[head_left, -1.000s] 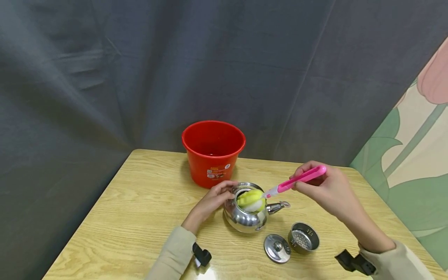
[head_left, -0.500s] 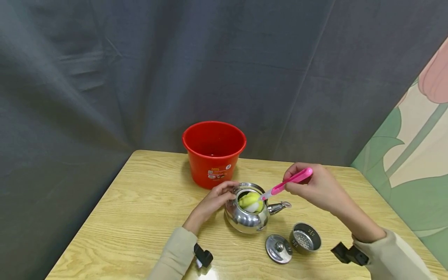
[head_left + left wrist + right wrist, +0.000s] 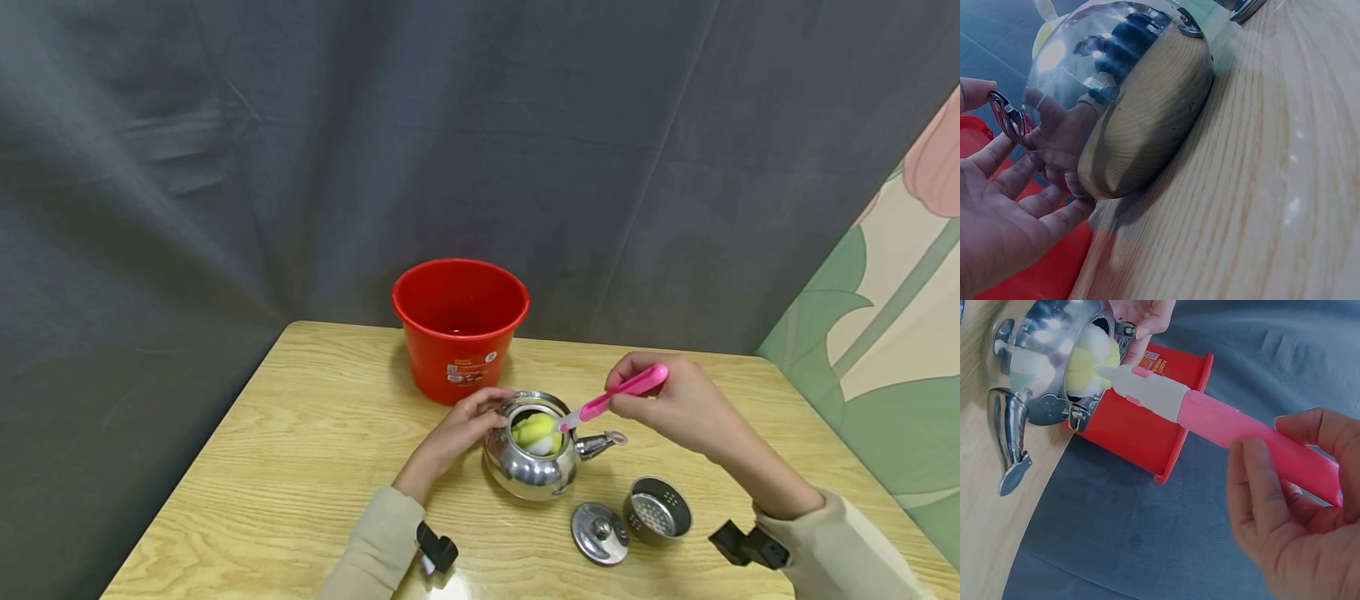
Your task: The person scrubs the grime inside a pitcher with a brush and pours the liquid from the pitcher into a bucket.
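A shiny metal kettle [image 3: 528, 471] stands on the table with its lid off and its spout to the right. My left hand [image 3: 459, 429] holds it from the left, fingers along the rim and side. In the left wrist view, thumb and forefinger pinch a metal loop [image 3: 1007, 117] while the other fingertips meet the kettle's body. My right hand [image 3: 678, 408] grips the pink handle [image 3: 1241, 434] of a sponge brush, slanting down leftward. Its yellow and white sponge head [image 3: 536, 431] sits inside the kettle's opening, the lower part hidden by the wall.
Just behind the kettle stands a red bucket [image 3: 459, 358]. To the front right, a metal lid [image 3: 600, 533] lies beside a perforated strainer cup [image 3: 657, 510] on the wooden table [image 3: 300, 467]. A dark grey curtain [image 3: 450, 150] hangs behind.
My right hand has moved left and slightly down, and the sponge head has sunk deeper into the kettle. The left hand keeps its hold.
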### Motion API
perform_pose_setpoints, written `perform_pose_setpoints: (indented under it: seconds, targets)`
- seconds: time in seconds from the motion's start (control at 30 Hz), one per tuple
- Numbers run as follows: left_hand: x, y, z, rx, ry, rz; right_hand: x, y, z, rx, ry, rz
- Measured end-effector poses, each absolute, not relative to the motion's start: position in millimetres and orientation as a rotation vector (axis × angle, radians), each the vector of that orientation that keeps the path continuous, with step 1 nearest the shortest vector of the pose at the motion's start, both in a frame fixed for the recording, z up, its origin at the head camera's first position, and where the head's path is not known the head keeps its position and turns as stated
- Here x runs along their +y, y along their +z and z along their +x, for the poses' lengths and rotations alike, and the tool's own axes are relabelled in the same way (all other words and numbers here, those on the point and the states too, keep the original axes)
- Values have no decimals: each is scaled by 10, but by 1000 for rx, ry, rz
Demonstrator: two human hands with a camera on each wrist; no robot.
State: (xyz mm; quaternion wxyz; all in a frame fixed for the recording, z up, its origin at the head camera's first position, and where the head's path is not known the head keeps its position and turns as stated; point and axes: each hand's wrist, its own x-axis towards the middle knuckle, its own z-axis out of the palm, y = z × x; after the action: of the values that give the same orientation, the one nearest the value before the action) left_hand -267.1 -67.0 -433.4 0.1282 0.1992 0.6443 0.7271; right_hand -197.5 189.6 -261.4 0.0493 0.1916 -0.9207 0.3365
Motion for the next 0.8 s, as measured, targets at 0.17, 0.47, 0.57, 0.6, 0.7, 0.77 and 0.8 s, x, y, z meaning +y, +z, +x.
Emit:
perform_pose_setpoints:
  seconds: [0.17, 0.47, 0.57, 0.6, 0.7, 0.77, 0.8]
  targets:
    - [-676, -4349, -2668, 1865, 2119, 579, 1910, -2645, -1981, -2796, 1071, 585]
    - [-678, -4317, -2654, 1862, 2120, 573, 1938, -2673, -1974, -2797, 1052, 519]
    - [-678, -4314, -2650, 1862, 2118, 565, 1949, -2692, -1974, -2795, 1068, 492]
    - [-678, -4314, -2649, 1862, 2118, 563, 1953, -2701, -1976, -2794, 1075, 487]
    - [-677, -4313, -2647, 1863, 2120, 564, 1955, -2725, -1982, -2789, 1091, 466]
    - [-676, -4318, -2651, 1864, 2122, 572, 1952, -2743, -1985, -2785, 1105, 457]
    - [-674, -4318, -2652, 1865, 2124, 575, 1951, -2750, -1986, -2783, 1115, 455]
